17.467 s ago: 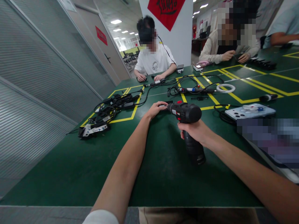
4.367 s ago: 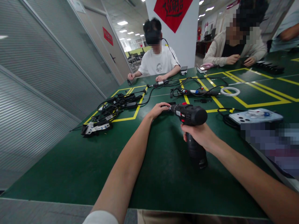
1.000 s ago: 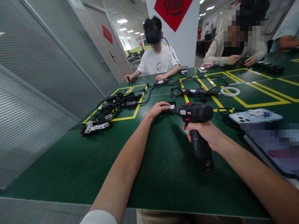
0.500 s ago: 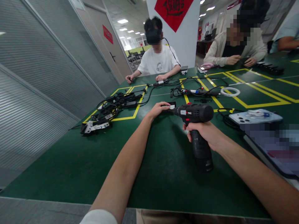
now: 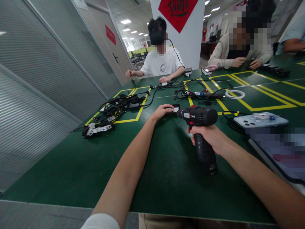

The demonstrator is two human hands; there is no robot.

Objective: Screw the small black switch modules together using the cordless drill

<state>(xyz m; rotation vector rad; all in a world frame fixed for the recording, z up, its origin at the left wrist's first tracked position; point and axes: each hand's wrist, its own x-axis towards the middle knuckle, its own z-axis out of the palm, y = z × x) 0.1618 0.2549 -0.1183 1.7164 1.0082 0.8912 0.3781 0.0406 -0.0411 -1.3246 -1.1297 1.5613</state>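
Observation:
My right hand (image 5: pixel 202 133) is wrapped round the grip of a black cordless drill (image 5: pixel 200 116) with small red parts. The drill points left, its battery end hanging above the green table. Its chuck is close to a small white piece (image 5: pixel 175 109), which my left hand (image 5: pixel 162 112) steadies between closed fingers. Behind that piece is a flat black part (image 5: pixel 175 106), partly covered by my fingers. The tip of the bit is too small to make out, so I cannot tell whether it touches the white piece.
Tangled black cables and devices (image 5: pixel 124 103) lie to the left on the green table (image 5: pixel 95 171), which has yellow tape lines. A cabled tool (image 5: pixel 200 94) and a white ring (image 5: pixel 234 93) lie beyond the drill. At right are a phone (image 5: pixel 260 120) and a blurred-out device. Two people sit opposite.
The person opposite in white has raised one hand off a small dark object on the table. My hands and the drill have hardly moved.

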